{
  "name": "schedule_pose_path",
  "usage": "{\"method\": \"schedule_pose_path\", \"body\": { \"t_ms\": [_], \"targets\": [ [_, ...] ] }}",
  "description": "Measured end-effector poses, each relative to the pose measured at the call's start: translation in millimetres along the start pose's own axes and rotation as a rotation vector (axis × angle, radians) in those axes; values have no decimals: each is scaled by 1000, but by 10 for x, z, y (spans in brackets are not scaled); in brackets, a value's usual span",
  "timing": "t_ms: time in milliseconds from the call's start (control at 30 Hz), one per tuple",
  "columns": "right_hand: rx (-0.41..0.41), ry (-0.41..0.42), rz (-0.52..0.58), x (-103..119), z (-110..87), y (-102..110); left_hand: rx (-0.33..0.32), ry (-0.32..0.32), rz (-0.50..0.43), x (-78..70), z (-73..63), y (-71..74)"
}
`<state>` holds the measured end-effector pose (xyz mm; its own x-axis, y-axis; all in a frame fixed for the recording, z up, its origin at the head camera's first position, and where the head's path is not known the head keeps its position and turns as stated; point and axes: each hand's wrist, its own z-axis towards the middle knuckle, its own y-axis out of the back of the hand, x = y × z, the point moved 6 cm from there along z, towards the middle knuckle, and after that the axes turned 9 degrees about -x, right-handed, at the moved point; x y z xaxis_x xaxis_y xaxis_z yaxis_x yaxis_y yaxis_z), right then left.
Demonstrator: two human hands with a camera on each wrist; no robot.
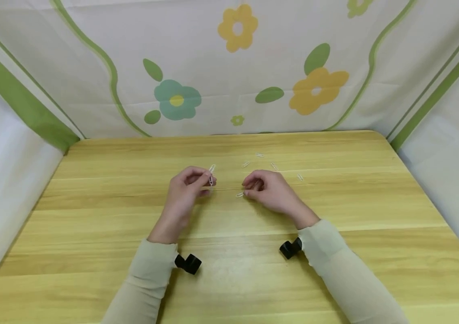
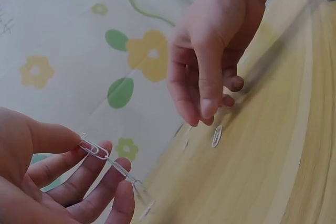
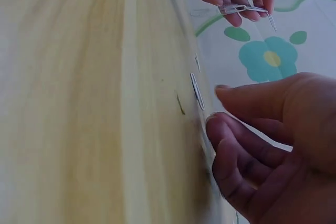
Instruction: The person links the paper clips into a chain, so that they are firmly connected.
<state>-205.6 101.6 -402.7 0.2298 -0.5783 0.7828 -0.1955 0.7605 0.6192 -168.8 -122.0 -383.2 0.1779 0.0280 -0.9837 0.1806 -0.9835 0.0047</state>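
Note:
A short chain of linked white paper clips (image 2: 121, 167) is pinched at its top clip between the thumb and index finger of my left hand (image 1: 184, 186). In the left wrist view the chain trails down across the other, spread fingers. My right hand (image 1: 271, 191) is low over the table, fingers loosely bent, with a gap between thumb and index finger in the right wrist view and nothing held there. A single loose paper clip (image 1: 239, 195) lies on the wood right by its fingertips. The right wrist view shows this loose clip (image 3: 197, 92) just ahead of the thumb.
Beyond my right hand, several more white paper clips lie scattered on the wooden table (image 1: 229, 270), one of them farther right (image 1: 300, 177). A flower-patterned curtain (image 1: 213, 67) rises behind the table's back edge, with white cloth on both sides.

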Motion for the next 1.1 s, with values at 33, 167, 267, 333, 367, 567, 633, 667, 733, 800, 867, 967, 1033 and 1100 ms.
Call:
{"method": "schedule_pose_path", "body": {
  "t_ms": [33, 167, 267, 333, 367, 567, 633, 667, 733, 800, 867, 967, 1033, 1100],
  "targets": [
    [10, 14, -18, 6, 16, -23, -5, 7, -7, 10, 14, 21],
    [35, 54, -76, 39, 27, -80, -10, 24, -43, 52, 33, 35],
    [27, 69, -98, 57, 4, -83, 5, 28, -87, 79, 30, 0],
    [18, 77, -104, 69, -16, -76, 16, 32, -107, 98, 24, -29],
    [15, 79, -105, 70, -25, -74, 22, 36, -118, 109, 18, -42],
    [20, 75, -105, 46, -67, -86, 54, 35, -127, 115, -23, -95],
    [20, 65, -103, 30, -74, -89, 63, 30, -127, 104, -39, -105],
    [20, 63, -103, 23, -78, -90, 65, 28, -125, 100, -47, -109],
    [16, 59, -100, 14, -85, -89, 68, 26, -121, 96, -59, -121],
    [13, 58, -97, 9, -93, -82, 73, 26, -112, 94, -70, -139],
    [16, 66, -90, -2, -102, -82, 78, 27, -97, 99, -80, -155],
    [15, 63, -67, -26, -113, -69, 87, 30, -87, 106, -89, -188],
    [11, 45, -42, -44, -121, -55, 92, 29, -88, 112, -92, -206],
    [1, 21, -18, -61, -127, -37, 95, 30, -95, 119, -93, -225]
  ]
}}
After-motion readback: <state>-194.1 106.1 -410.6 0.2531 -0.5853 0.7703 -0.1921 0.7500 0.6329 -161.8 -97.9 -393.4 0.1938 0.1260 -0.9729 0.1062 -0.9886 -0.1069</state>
